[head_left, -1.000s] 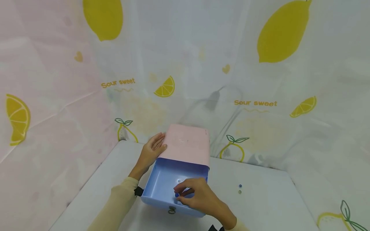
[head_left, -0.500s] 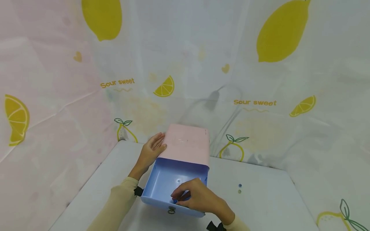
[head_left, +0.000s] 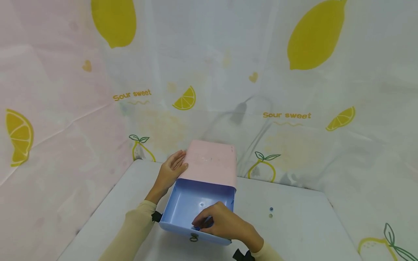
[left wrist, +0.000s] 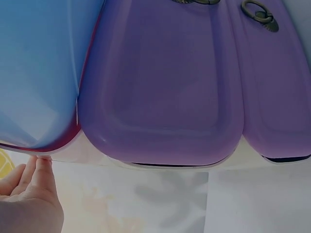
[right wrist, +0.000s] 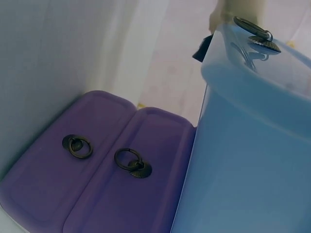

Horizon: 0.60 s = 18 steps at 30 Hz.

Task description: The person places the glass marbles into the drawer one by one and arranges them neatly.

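A pink-topped drawer cabinet [head_left: 210, 163] stands on the white table, with its light blue top drawer [head_left: 179, 203] pulled out. My left hand [head_left: 168, 175] rests along the cabinet's left side, fingers fairly straight; in the left wrist view the fingertips [left wrist: 43, 162] touch the case. My right hand [head_left: 225, 222] is inside the drawer near its front wall, thumb and fingers curled together. At its fingertips it pinches a small round blue bead-like piece [head_left: 196, 228], low in the drawer and partly hidden. The right wrist view does not show the hand.
Another small blue piece [head_left: 271, 209] and a pale one [head_left: 270, 215] lie on the table to the right. A small pale round spot [head_left: 201, 204] shows on the drawer floor. Two purple drawers [right wrist: 129, 170] with ring pulls sit shut below; the blue drawer's ring pull [right wrist: 255, 31] juts forward.
My right hand has lowered the blue piece towards the drawer floor and moved slightly left, nearer the front wall. The left hand has stayed on the cabinet's side.
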Available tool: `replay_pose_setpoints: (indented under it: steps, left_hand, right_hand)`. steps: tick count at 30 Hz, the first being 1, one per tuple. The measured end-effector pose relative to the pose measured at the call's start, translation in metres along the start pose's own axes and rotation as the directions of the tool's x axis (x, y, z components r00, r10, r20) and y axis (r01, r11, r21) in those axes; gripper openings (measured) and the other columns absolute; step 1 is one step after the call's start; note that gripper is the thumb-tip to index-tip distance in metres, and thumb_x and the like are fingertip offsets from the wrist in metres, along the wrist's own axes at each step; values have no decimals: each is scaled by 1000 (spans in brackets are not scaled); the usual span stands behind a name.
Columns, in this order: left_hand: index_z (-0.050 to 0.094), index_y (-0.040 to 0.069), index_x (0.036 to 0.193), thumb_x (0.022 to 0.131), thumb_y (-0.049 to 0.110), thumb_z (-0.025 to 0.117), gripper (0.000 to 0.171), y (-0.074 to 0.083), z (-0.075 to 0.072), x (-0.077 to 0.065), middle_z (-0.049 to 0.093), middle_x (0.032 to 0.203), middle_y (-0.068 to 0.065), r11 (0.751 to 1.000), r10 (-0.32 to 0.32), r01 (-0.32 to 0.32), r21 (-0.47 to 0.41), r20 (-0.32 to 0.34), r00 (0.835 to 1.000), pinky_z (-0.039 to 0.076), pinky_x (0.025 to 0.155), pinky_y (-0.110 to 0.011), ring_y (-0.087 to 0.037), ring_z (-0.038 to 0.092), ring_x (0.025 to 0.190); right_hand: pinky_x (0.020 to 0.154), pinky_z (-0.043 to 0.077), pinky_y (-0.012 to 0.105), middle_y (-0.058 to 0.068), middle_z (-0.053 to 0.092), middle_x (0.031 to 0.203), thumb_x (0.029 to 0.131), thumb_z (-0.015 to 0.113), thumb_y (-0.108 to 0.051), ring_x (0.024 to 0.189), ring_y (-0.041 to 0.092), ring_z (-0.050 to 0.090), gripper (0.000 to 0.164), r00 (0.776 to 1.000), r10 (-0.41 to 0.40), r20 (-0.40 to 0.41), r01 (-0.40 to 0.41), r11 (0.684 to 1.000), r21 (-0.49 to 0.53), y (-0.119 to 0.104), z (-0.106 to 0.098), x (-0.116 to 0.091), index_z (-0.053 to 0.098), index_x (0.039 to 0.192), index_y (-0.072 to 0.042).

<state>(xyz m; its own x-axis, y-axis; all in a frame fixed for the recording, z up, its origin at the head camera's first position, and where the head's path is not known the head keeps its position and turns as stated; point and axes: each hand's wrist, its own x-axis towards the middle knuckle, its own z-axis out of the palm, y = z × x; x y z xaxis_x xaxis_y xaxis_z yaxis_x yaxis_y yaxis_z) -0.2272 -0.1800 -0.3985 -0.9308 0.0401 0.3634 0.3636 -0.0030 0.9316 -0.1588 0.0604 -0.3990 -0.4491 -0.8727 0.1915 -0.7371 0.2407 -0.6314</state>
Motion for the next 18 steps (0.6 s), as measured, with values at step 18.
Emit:
replay_pose_setpoints:
  steps: [18]
  left_hand:
    - [28,-11,147,93,3,64,66,0,-1,-1,36,150,-25,1000,-3,3,-18,3,1000,30,113,-40,-35,32,140]
  right_hand:
    - [69,55,10,-6,73,94,83,77,-5,81,-10,63,18,1000,3,-6,-3,1000,-12,0,3,-1,76,102,-8]
